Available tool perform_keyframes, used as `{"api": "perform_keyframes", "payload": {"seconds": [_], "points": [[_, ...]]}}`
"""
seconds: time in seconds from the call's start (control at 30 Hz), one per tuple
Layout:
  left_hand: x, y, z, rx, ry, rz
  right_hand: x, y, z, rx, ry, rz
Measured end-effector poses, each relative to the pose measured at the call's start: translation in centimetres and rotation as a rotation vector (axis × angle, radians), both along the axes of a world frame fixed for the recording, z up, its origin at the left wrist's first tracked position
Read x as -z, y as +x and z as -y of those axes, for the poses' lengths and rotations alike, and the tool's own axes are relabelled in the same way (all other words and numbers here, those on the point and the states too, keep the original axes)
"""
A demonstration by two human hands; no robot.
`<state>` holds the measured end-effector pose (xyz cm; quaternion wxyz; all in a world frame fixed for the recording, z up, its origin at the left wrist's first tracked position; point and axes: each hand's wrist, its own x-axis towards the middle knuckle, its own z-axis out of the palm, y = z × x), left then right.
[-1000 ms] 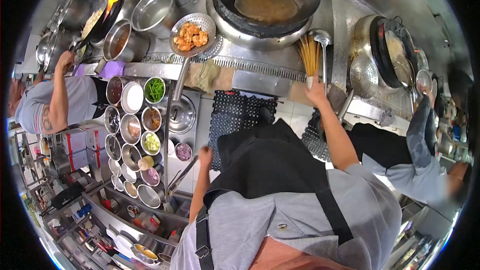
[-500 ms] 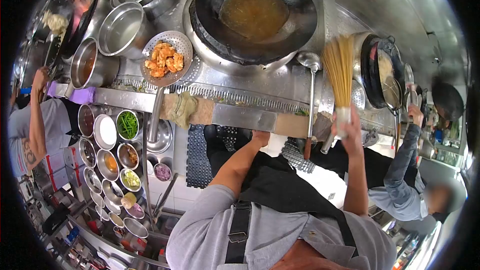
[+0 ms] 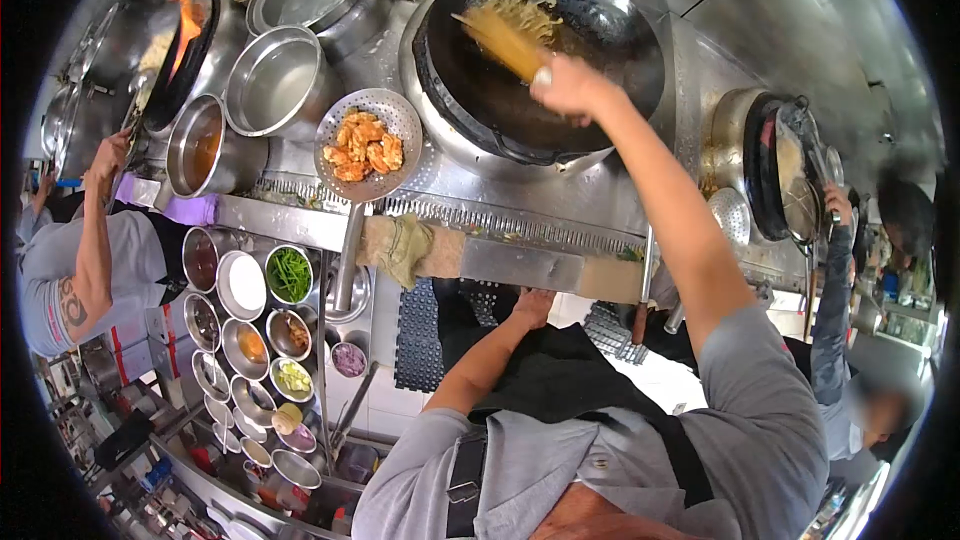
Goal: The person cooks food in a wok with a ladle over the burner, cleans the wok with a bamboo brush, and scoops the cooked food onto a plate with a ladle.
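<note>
My right hand (image 3: 572, 88) grips a bamboo wok brush (image 3: 500, 38), its bristles inside the large black wok (image 3: 630, 55). Brownish liquid (image 3: 535, 2) splashes up the wok's far wall around the bristles. My left hand (image 3: 535, 307) is low, by the front edge of the stove counter, with fingers extended and nothing visible in them. To the wok's left, a perforated strainer (image 3: 398, 120) bears browned pieces of food (image 3: 360, 145). A ladle handle (image 3: 646, 275) sticks out over the counter edge, partly hidden by my right arm.
A folded cloth (image 3: 408, 250) lies on the front ledge. Metal pots (image 3: 272, 85) stand left, above several ingredient bowls, one holding chopped greens (image 3: 289, 275). A flame (image 3: 186, 25) rises at a co-worker's wok. Another co-worker's hand (image 3: 838, 202) is at the right station.
My right hand has carried the brush from the counter's right side up and left into the wok, where the liquid now splashes. My left hand stays low near the counter edge.
</note>
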<state>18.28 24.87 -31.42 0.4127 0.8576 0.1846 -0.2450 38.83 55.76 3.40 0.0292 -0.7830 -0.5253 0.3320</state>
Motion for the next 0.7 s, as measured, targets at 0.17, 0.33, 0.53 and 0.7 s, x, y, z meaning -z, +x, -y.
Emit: {"api": "perform_keyframes", "payload": {"seconds": [0.17,0.33,0.53,0.7], "points": [[-0.4,0.5,-0.9,-0.182,0.073,0.228,-2.0,5.7,5.3,-0.277,-0.077,0.075],[-1.6,-1.6,-1.2,-0.200,-0.033,0.220,5.2,5.8,-1.2,0.116,0.250,0.155],[-1.1,-2.6,-0.7,-0.117,-0.010,0.213,-3.2,1.4,6.3,-0.213,-0.106,0.032],[-1.8,-2.6,-0.7,-0.101,-0.053,0.183,0.0,17.5,2.0,-0.041,0.028,0.100]]}}
